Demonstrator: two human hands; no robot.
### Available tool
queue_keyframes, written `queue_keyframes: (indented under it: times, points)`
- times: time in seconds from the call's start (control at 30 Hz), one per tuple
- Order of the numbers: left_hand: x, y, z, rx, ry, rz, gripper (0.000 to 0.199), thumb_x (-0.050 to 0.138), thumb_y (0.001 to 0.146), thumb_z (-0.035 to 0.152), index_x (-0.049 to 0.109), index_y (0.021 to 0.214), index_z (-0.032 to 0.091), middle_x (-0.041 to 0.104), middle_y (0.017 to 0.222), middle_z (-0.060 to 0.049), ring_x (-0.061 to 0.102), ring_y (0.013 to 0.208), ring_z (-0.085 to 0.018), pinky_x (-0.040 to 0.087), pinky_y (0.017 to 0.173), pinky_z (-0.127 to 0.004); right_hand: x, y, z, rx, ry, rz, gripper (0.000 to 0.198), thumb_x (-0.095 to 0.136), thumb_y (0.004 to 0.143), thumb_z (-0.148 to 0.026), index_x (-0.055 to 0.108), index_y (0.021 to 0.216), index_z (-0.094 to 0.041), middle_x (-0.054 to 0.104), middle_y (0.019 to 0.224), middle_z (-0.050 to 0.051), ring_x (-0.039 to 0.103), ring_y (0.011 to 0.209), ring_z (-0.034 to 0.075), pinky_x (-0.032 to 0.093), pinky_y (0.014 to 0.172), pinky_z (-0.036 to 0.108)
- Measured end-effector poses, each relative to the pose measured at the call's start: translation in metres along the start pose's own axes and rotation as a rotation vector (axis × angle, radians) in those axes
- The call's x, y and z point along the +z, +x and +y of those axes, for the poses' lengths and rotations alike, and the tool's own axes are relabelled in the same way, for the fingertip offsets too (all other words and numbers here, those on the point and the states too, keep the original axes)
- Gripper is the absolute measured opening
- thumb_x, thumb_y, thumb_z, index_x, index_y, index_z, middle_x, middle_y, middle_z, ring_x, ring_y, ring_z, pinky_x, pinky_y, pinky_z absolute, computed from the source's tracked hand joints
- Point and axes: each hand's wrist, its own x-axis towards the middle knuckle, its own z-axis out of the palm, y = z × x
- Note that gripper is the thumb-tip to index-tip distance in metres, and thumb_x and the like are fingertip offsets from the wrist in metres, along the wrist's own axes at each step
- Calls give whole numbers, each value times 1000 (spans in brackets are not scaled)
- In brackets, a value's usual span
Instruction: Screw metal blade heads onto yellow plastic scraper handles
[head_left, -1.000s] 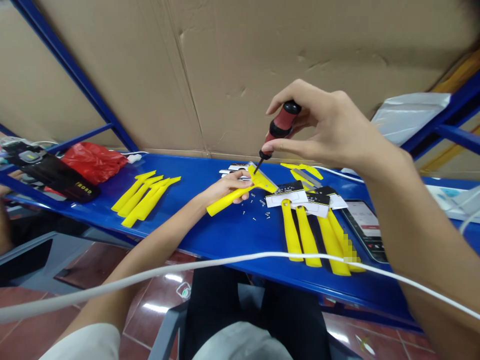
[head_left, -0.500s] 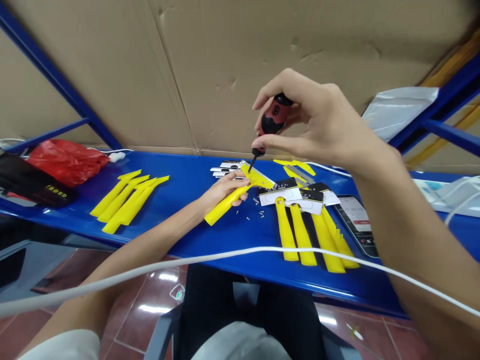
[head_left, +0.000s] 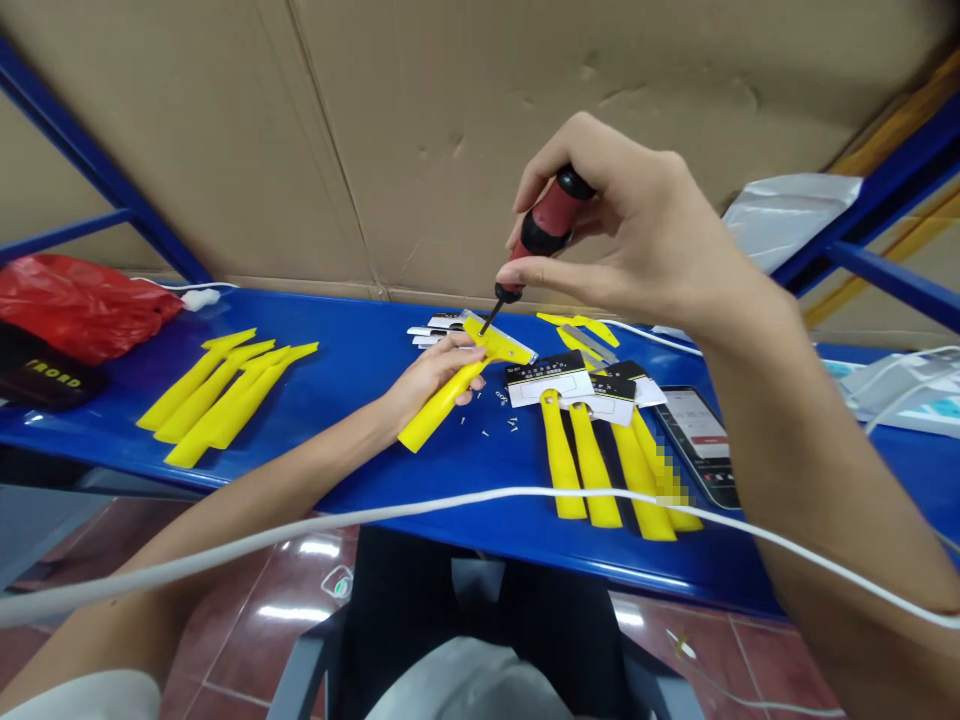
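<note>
My left hand (head_left: 424, 377) grips the handle of a yellow plastic scraper (head_left: 447, 393) and presses it flat on the blue shelf (head_left: 352, 360). My right hand (head_left: 637, 235) pinches a red-and-black screwdriver (head_left: 538, 236), whose tip rests on the scraper's head (head_left: 496, 344). Several tiny screws (head_left: 495, 420) lie scattered just right of the held scraper. Several finished yellow scrapers with black-and-white label cards (head_left: 600, 440) lie side by side to the right.
A pile of bare yellow handles (head_left: 221, 395) lies at the left. Farther left are a red plastic bag (head_left: 79, 305) and a black pouch (head_left: 41, 375). A phone (head_left: 697, 432) lies at the right. A white cable (head_left: 465, 505) crosses in front. Cardboard (head_left: 450, 130) backs the shelf.
The view has drifted, so everything sits further left in frame. The screwdriver handle has turned between my right fingers while its tip stays on the scraper head. My left hand keeps its hold.
</note>
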Motion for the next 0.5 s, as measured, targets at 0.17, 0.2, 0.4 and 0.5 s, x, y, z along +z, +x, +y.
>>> queue_keyframes:
  times: [0.17,0.2,0.4,0.5]
  points:
    - [-1,1,0,-14,-11,-3,40,87,85,16,58,111,20,77,104,-6,69,58,-11,43,40,-17,2,2,1,-134,92,9,49,91,76,-26,64,115,-42,74,128,-2,75,111,31,67,93,50]
    - [-1,1,0,-9,-12,0,39,87,86,17,58,112,19,77,107,-7,68,58,-10,44,41,-17,3,2,2,-133,100,13,47,90,77,-27,65,114,-43,74,127,-2,75,111,31,67,92,50]
    - [1,-2,3,2,-17,24,38,87,87,18,61,114,18,74,103,-6,69,58,-10,45,41,-17,5,5,9,-115,15,74,40,91,83,-40,65,113,-44,76,110,-1,73,105,35,66,90,54]
    - [5,-3,5,-12,-29,34,34,85,88,16,60,111,18,73,99,-4,68,57,-10,43,40,-17,4,5,13,-178,68,-7,41,88,88,-36,60,118,-43,73,122,0,71,107,32,66,89,52]
